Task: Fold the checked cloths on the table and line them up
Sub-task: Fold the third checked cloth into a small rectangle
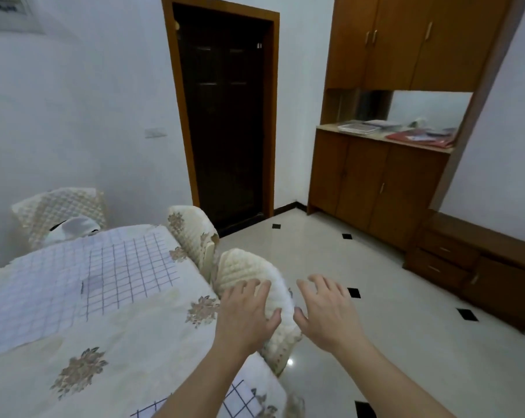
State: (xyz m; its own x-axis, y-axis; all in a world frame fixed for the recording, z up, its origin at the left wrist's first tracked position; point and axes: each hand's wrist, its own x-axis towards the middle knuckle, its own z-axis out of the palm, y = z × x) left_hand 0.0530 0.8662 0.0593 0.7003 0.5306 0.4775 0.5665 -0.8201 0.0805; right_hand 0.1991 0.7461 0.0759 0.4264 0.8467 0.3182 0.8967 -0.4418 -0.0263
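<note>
Two checked cloths lie spread on the table's floral tablecloth (128,342): one with a fine pale grid (28,300) at the left, one with a bolder dark grid (131,267) overlapping it. A third checked cloth (237,396) shows at the bottom edge, partly hidden under my left forearm. My left hand (246,315) hovers with spread fingers over the table's right edge and the near chair back. My right hand (327,312) is held out beside it above the floor, fingers spread. Neither hand holds anything.
Two cream padded chairs (249,273) (191,230) stand along the table's right side, another (59,206) at the far end. A white bundle (71,229) sits at the far table edge. A dark door (225,122) and wooden cabinets (376,182) stand beyond the tiled floor.
</note>
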